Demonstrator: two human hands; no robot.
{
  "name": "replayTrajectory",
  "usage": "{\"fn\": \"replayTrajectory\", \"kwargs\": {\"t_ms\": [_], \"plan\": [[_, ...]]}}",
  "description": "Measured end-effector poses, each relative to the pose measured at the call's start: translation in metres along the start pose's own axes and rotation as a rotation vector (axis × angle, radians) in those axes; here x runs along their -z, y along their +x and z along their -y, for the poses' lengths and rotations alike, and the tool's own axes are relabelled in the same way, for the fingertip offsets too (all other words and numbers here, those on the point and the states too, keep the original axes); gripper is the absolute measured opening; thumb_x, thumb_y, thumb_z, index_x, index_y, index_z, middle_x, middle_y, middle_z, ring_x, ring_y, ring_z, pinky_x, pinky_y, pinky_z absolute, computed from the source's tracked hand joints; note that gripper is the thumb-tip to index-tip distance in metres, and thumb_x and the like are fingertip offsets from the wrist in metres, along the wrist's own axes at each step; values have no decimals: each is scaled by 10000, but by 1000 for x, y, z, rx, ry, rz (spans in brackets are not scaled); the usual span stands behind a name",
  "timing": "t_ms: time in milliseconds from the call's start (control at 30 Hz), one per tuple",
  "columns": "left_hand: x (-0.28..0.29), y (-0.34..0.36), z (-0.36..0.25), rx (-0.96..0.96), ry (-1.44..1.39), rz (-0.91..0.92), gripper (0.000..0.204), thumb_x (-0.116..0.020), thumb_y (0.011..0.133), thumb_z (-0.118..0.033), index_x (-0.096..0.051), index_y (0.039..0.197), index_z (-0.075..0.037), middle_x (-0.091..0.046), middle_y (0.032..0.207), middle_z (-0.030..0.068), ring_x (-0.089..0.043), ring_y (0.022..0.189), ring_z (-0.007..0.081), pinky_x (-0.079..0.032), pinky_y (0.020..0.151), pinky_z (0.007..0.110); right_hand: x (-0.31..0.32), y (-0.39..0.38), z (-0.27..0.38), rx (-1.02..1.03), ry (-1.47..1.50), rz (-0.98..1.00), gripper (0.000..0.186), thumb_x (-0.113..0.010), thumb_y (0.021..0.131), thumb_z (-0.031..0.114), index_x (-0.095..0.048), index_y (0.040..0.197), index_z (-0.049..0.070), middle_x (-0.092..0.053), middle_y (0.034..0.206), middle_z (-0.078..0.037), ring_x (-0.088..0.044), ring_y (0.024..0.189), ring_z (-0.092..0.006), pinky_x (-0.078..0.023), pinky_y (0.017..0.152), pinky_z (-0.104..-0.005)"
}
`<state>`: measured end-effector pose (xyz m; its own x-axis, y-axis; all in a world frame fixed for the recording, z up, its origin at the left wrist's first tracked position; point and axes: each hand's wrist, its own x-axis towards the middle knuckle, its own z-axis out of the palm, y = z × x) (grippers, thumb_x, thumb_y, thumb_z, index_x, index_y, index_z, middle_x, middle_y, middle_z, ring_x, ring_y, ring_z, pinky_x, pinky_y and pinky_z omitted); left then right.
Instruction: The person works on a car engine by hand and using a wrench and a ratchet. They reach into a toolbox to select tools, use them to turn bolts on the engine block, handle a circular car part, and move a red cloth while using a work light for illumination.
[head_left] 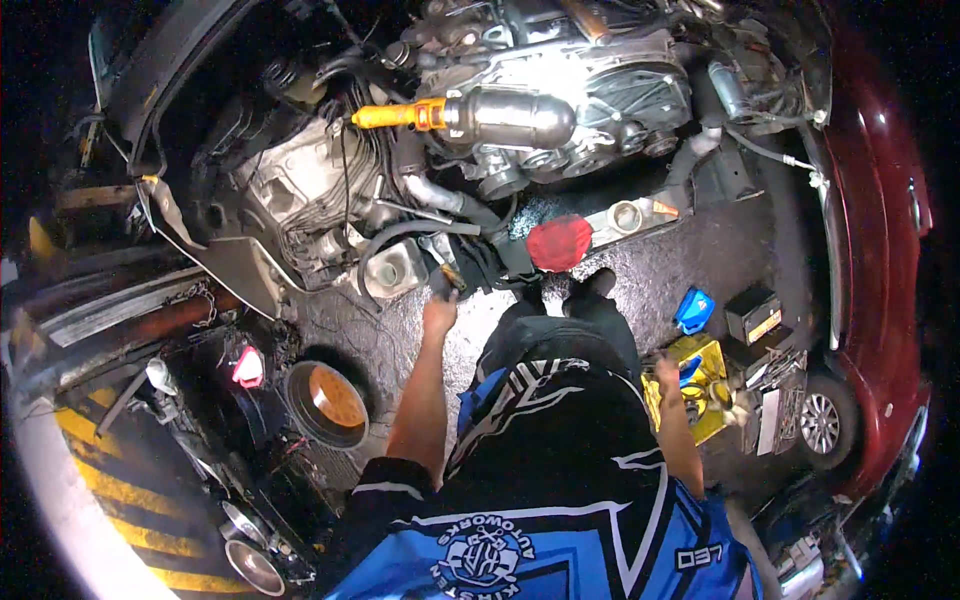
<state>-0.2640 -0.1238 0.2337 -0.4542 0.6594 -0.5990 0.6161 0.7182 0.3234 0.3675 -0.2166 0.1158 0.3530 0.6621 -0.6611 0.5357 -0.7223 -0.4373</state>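
Observation:
My left hand point(439, 306) is closed around a yellow-and-black tool point(450, 277), just below the hoses and a pale plastic reservoir point(389, 271). My right hand point(666, 370) hangs beside a yellow crate point(705, 400) holding blue and yellow items; its fingers are too small and shadowed to read. A yellow-handled work light point(500, 118) lies across the engine point(620, 95). On the pale front panel point(610, 232) rests a red cloth point(558, 243), just beyond my feet.
Right: a blue container point(694, 309), black battery point(752, 320), metal tool pile point(775, 395) and red car point(880, 300). Left: a round pan point(325, 404) of orange liquid, a red-and-white object point(248, 367), removed car parts point(200, 450) and yellow-striped flooring point(120, 505).

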Motion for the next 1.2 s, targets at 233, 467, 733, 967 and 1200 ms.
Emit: {"fn": "replayTrajectory", "kwargs": {"t_ms": [233,467,733,967,1200], "plan": [[-23,46,-35,245,109,-149,598,-601,851,-528,-642,1051,33,-653,1076,259,-648,1008,378,-514,852,500,36,-40,158,-144,130,152,424,-554,950,331,-570,1244,25,-675,1052,-157,-639,928,-256,-531,717,-353],[-57,86,13,60,12,-132,434,-648,782,-351,-613,1009,17,-693,907,213,-683,888,361,-540,797,456,55,-35,192,408,-301,-155,383,-552,948,341,-658,1105,9,-700,978,-156,-656,896,-268,-492,835,-368],[-32,83,-1,226,22,-291,514,-677,740,-430,-655,949,39,-671,988,249,-669,888,390,-528,773,483,42,-46,212,659,-483,-66,430,-494,940,401,-640,1135,47,-654,1123,-175,-615,1044,-362,-469,921,-429],[19,-6,-54,269,-780,486,425,-454,978,-297,-584,1249,4,-662,1112,122,-634,954,238,-506,803,388,31,-55,199,687,-286,64,475,-504,928,420,-574,1233,63,-601,1205,-199,-573,1118,-337,-474,949,-426],[37,-80,-160,-431,-469,789,270,-563,935,-212,-575,1081,15,-582,823,34,-501,705,108,-425,652,270,36,-98,255,441,195,154,385,-531,930,388,-642,1066,46,-676,920,-139,-648,799,-257,-517,741,-409]]}}
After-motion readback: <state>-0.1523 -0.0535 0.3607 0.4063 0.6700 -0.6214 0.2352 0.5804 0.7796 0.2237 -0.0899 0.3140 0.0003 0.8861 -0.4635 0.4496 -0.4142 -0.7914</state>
